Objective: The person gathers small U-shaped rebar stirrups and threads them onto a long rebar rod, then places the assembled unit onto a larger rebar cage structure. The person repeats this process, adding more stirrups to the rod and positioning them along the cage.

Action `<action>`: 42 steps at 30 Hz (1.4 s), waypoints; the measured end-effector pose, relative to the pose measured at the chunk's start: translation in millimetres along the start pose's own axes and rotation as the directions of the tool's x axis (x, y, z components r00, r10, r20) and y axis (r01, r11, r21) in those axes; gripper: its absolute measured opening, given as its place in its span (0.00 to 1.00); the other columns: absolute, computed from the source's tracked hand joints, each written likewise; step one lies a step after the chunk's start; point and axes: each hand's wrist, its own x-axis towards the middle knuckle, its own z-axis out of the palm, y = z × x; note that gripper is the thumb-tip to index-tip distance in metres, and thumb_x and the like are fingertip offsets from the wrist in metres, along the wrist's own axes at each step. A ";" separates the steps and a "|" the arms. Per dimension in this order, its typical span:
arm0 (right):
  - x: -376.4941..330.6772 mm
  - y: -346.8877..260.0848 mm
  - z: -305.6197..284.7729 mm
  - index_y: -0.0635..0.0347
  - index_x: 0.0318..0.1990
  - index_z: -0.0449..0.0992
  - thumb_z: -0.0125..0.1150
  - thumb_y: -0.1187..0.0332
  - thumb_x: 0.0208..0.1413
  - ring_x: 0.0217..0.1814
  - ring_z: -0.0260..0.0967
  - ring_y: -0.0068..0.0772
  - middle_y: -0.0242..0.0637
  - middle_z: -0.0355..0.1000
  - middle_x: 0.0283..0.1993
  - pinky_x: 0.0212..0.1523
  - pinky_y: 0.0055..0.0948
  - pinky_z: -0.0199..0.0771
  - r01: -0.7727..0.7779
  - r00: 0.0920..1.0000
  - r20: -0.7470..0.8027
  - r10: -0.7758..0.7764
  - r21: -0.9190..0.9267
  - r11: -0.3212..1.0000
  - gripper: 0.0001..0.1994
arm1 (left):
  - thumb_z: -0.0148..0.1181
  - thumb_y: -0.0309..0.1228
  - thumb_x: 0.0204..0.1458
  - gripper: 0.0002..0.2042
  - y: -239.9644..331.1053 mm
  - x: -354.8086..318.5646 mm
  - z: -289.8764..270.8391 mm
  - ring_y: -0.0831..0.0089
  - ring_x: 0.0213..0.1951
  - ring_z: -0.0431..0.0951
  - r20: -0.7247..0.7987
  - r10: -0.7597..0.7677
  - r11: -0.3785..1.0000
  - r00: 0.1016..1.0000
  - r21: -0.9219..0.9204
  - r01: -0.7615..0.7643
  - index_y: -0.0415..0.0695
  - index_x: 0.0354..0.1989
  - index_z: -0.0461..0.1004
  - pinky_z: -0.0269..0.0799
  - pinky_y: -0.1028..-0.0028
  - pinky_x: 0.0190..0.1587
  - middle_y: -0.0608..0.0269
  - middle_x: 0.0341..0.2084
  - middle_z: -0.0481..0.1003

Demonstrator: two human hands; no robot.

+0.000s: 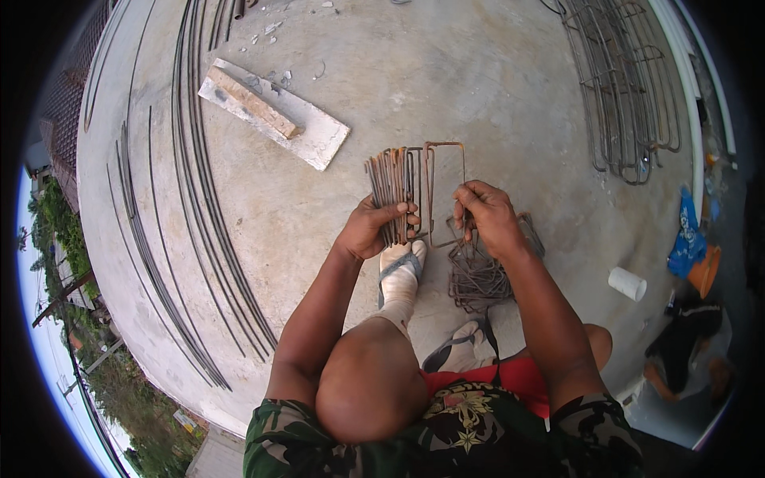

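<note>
Several bent steel stirrups (388, 187), rusty at their far ends, stand side by side in a bundle, and my left hand (373, 225) is closed round them, thumb across the near side. To the right of the bundle, a single rectangular steel stirrup (446, 145) stands apart from the others. My right hand (486, 209) pinches its right side between thumb and fingers. Beneath that hand a heap of stirrups (480, 279) lies tangled on the concrete, partly hidden by my right forearm. My sandalled foot (401, 267) is just below the bundle.
Long steel rods (191, 159) lie along the left. A white-smeared board (319, 143) with a wooden block (251, 102) on it lies ahead. At the far right are a rebar cage (621, 80), a white cup (627, 284), a blue bag (685, 235) and an orange container (704, 272).
</note>
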 end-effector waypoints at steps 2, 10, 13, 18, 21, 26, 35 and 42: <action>7.2 6.2 4.2 0.64 0.38 0.74 0.51 0.65 0.65 0.23 0.67 0.22 0.33 0.70 0.25 0.17 0.22 0.66 -0.055 0.998 0.016 0.056 -0.013 0.998 0.11 | 0.60 0.24 0.56 0.13 3.5 -4.1 7.8 0.62 0.41 0.81 -0.010 0.010 1.000 1.000 0.000 -0.010 0.35 0.48 0.70 0.82 0.65 0.35 0.54 0.38 0.78; 24.7 25.8 25.0 0.67 0.42 0.75 0.53 0.62 0.64 0.27 0.72 0.26 0.36 0.73 0.28 0.21 0.26 0.71 -0.092 0.995 -0.049 0.083 -0.214 0.973 0.14 | 0.62 0.26 0.54 0.13 -0.2 -2.4 11.7 0.65 0.37 0.81 -0.017 -0.006 0.999 1.000 0.038 0.007 0.37 0.47 0.70 0.81 0.65 0.35 0.56 0.37 0.77; 33.4 47.4 9.2 0.67 0.43 0.75 0.58 0.58 0.61 0.32 0.76 0.37 0.42 0.76 0.33 0.29 0.34 0.76 -0.077 0.984 -0.174 -0.029 -0.574 0.815 0.17 | 0.62 0.24 0.54 0.13 -1.1 -2.5 6.4 0.65 0.36 0.80 -0.077 0.001 1.000 0.997 0.012 0.000 0.36 0.46 0.70 0.81 0.66 0.33 0.57 0.35 0.77; 29.8 109.5 -51.9 0.65 0.45 0.76 0.63 0.56 0.55 0.43 0.75 0.54 0.50 0.76 0.40 0.43 0.45 0.75 -0.250 0.967 -0.233 0.104 -0.944 0.215 0.20 | 0.61 0.23 0.54 0.12 -1.0 -4.9 -0.1 0.67 0.34 0.79 -0.141 0.009 1.000 0.990 0.014 -0.007 0.36 0.45 0.70 0.80 0.67 0.32 0.57 0.36 0.76; 16.4 142.6 -53.6 0.63 0.45 0.76 0.63 0.61 0.55 0.46 0.74 0.52 0.50 0.75 0.42 0.44 0.46 0.75 -0.214 0.976 -0.205 0.075 -0.966 0.143 0.16 | 0.60 0.23 0.54 0.12 -3.1 -5.1 -1.4 0.67 0.35 0.79 -0.154 -0.015 1.000 0.988 -0.024 0.011 0.35 0.46 0.70 0.80 0.67 0.33 0.57 0.37 0.76; 13.7 134.1 -48.3 0.62 0.43 0.75 0.57 0.70 0.56 0.47 0.74 0.54 0.51 0.74 0.42 0.44 0.47 0.74 -0.147 0.987 -0.158 -0.032 -0.962 0.231 0.09 | 0.60 0.24 0.54 0.15 -1.4 -10.2 -9.1 0.67 0.37 0.78 -0.104 -0.010 1.000 0.995 -0.025 0.007 0.39 0.49 0.68 0.79 0.65 0.34 0.59 0.39 0.75; -37.7 96.8 -49.2 0.64 0.47 0.72 0.51 0.70 0.60 0.27 0.71 0.31 0.39 0.71 0.30 0.29 0.34 0.72 -0.115 0.965 0.137 0.225 -0.550 0.827 0.11 | 0.60 0.24 0.54 0.11 -5.8 -13.2 -15.7 0.68 0.33 0.79 -0.079 -0.006 0.997 0.997 -0.082 -0.001 0.39 0.45 0.70 0.80 0.66 0.32 0.59 0.34 0.76; -53.4 12.0 -68.7 0.62 0.45 0.72 0.50 0.71 0.62 0.22 0.61 0.16 0.30 0.66 0.29 0.22 0.20 0.68 -0.107 0.991 0.092 0.098 0.102 0.989 0.08 | 0.60 0.23 0.54 0.09 -1.6 -11.8 -14.5 0.69 0.32 0.79 -0.136 0.031 0.998 0.990 -0.053 -0.038 0.38 0.43 0.71 0.80 0.67 0.32 0.58 0.31 0.76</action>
